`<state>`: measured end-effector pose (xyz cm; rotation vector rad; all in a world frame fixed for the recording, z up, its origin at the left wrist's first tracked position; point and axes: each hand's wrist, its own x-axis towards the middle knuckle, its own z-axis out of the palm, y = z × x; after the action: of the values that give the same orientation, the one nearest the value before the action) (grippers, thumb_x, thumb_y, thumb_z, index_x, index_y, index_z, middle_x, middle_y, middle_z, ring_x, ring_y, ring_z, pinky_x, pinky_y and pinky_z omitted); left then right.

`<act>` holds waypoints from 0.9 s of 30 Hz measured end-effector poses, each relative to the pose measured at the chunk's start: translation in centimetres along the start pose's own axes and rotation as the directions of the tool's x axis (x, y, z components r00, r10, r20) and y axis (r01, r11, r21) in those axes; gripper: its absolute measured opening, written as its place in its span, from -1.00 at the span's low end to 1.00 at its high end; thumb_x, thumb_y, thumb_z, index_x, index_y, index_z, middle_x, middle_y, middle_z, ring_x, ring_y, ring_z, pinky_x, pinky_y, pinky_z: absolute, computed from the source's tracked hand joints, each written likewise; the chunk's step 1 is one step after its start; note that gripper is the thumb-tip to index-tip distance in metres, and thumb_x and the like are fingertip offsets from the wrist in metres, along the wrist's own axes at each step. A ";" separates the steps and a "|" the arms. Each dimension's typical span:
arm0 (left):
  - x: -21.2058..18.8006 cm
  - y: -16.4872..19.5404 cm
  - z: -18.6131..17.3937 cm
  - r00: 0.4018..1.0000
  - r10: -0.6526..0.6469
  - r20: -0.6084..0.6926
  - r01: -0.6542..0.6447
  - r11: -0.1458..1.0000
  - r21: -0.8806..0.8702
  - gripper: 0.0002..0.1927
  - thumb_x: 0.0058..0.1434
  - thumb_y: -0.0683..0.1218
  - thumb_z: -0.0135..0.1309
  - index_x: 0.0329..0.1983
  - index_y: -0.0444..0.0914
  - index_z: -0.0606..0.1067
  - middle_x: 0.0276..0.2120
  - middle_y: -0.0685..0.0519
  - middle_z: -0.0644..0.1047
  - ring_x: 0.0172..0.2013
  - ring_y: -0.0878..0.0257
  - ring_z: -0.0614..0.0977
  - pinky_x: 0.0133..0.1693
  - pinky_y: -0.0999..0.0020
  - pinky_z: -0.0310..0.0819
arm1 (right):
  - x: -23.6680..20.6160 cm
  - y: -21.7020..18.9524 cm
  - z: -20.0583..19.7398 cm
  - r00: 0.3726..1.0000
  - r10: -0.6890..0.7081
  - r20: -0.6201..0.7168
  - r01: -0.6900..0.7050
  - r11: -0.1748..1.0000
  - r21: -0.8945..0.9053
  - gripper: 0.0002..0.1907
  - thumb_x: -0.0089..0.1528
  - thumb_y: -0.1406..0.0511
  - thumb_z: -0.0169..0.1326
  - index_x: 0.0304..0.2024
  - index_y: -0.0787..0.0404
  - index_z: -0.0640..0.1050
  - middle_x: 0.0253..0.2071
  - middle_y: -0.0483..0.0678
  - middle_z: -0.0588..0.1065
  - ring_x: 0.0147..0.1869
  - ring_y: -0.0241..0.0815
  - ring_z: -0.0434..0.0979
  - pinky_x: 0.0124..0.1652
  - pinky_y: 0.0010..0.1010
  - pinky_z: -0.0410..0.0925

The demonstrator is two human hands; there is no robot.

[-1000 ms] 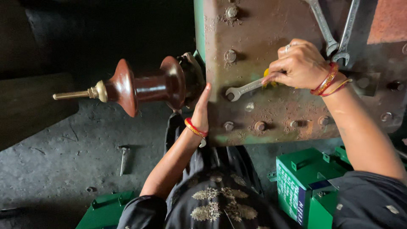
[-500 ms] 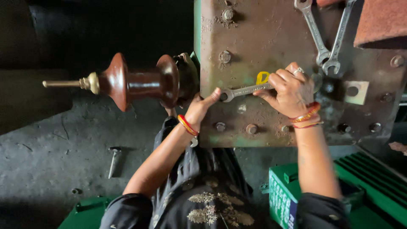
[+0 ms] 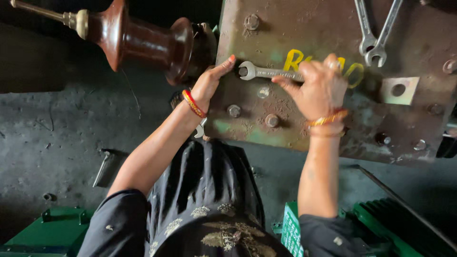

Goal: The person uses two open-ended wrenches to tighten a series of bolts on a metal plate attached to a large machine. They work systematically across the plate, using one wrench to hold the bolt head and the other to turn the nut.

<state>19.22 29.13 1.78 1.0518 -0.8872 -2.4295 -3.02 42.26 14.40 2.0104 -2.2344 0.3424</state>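
Two hands on one combination wrench (image 3: 269,73), laid near-horizontal across the rusty steel plate (image 3: 304,119).
Shank is gripped by right hand (image 3: 319,85); ring end on bolt is steadied by left hand (image 3: 209,83), thumb touching, nearer.

Yellow painted lettering (image 3: 296,61) runs across the rusty steel plate (image 3: 295,123), partly hidden behind the right hand's fingers (image 3: 304,76) and showing on either side of them. A green box-shaped package with a white-printed face (image 3: 290,231) stands well below those fingers, beside the right forearm's elbow.
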 end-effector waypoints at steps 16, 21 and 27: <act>3.9 -2.7 -1.2 0.996 0.081 0.021 -0.082 0.996 0.025 -0.31 0.30 0.24 0.06 0.36 -0.26 0.40 0.31 0.14 0.43 0.33 0.39 0.34 0.33 0.44 -0.01 | -1.7 -2.3 0.3 0.984 0.174 -0.020 -0.175 0.984 -0.018 -0.31 0.27 -0.21 0.24 -0.56 0.22 0.50 -0.48 0.05 0.50 -0.25 0.21 0.44 -0.21 -0.06 0.35; 2.5 -1.5 0.0 0.997 -0.078 0.015 0.078 0.997 -0.020 -0.27 0.24 0.31 0.09 0.17 -0.37 0.53 0.08 -0.05 0.60 0.07 0.25 0.57 0.18 0.36 0.32 | -3.2 -4.3 0.3 0.959 0.276 -0.060 -0.280 0.958 -0.068 -0.30 0.31 -0.19 0.26 -0.57 0.20 0.44 -0.46 0.04 0.50 -0.26 0.18 0.43 -0.18 -0.09 0.36; 0.9 0.1 1.7 0.991 -0.126 0.032 0.128 0.991 -0.042 -0.27 0.23 0.33 0.09 0.07 -0.42 0.58 0.01 -0.15 0.63 0.01 0.17 0.61 0.14 0.31 0.38 | -4.4 -6.9 0.1 0.903 0.417 -0.099 -0.426 0.900 -0.093 -0.41 0.29 -0.14 0.27 -0.50 0.18 0.48 -0.44 0.04 0.53 -0.27 0.13 0.46 -0.26 -0.09 0.33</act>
<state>17.34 29.25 2.33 1.0903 -0.7948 -2.5627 4.33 45.88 13.88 1.4174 -2.5628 0.3161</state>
